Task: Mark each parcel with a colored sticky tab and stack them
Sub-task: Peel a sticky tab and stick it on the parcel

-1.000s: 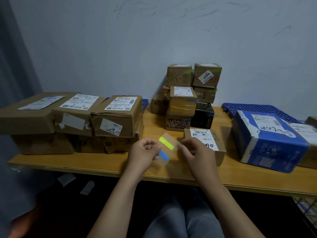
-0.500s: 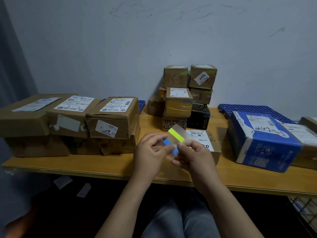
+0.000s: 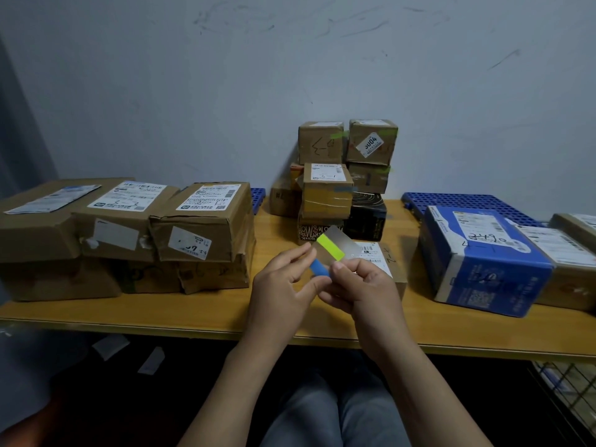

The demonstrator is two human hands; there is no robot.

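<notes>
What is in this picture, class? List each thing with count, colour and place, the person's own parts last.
table: one, yellow-brown, across the view
large parcels: several, brown, stacked at left
small parcels: several, mostly brown, piled centre back
labelled parcel: one, brown, centre front
blue parcel: one, blue and white, right
far-right parcels: two, brown, right of the blue parcel
plastic grids: two, blue, against the wall
clear sheet: one, transparent, held at centre
yellow tab: one, yellow-green, on the sheet
blue tab: one, blue, at the sheet's lower end
left hand: one, bare, pinching the blue tab
right hand: one, bare, holding the clear sheet
</notes>
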